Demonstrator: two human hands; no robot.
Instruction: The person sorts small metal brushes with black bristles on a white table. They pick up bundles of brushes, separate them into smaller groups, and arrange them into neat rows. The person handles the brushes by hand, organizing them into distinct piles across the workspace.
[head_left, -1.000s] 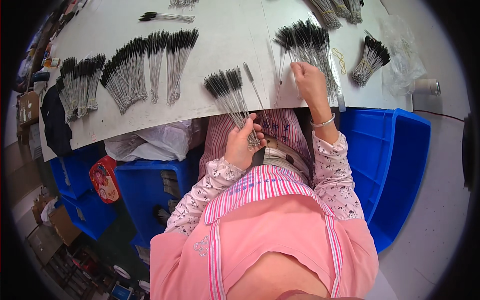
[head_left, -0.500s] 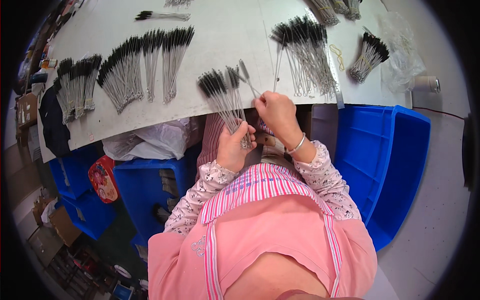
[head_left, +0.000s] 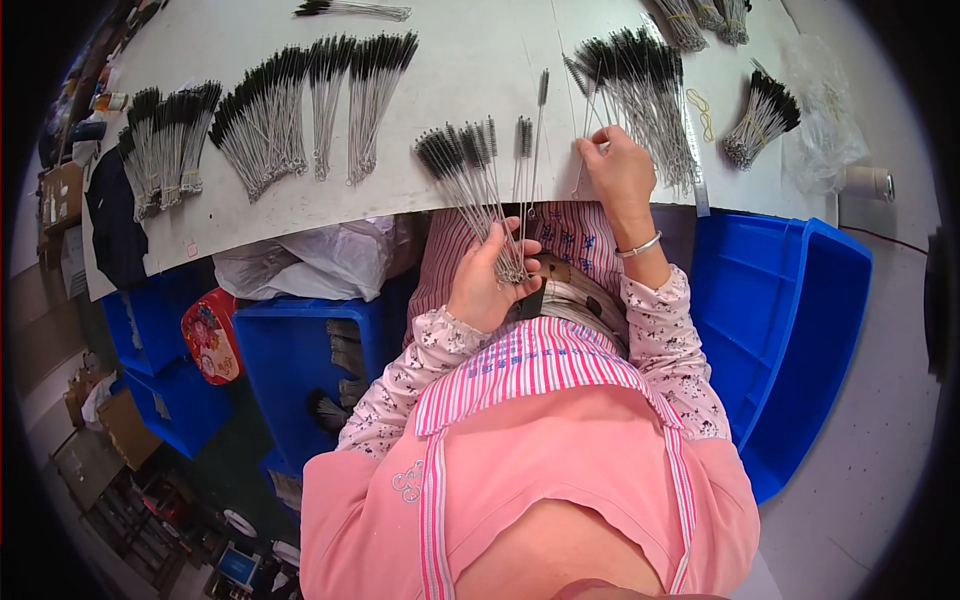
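My left hand [head_left: 488, 278], near the table's front edge, is closed round the lower ends of a bundle of thin wire-handled tube brushes [head_left: 465, 165] with black bristles. Their looped ends poke out by the palm; a brush [head_left: 523, 140] stands a little apart from the rest. Just right of it, a single brush [head_left: 542, 90] reaches down to the table edge. My right hand [head_left: 617, 172] pinches the wire of a tilted brush [head_left: 576, 76] over the table. Beside that hand lies a loose, fanned pile of the same brushes [head_left: 640, 100].
More brush groups [head_left: 262, 125] lie along the table [head_left: 460, 60] on the left. At right are a metal ruler [head_left: 700, 180], yellow rubber bands [head_left: 704, 115], a tied bundle [head_left: 762, 118] and a clear plastic bag [head_left: 825, 110]. Blue crates [head_left: 775, 330] stand below.
My right hand has moved right and away from the left hand, to the loose pile. The left hand still holds its bundle. The whole view has shifted slightly.
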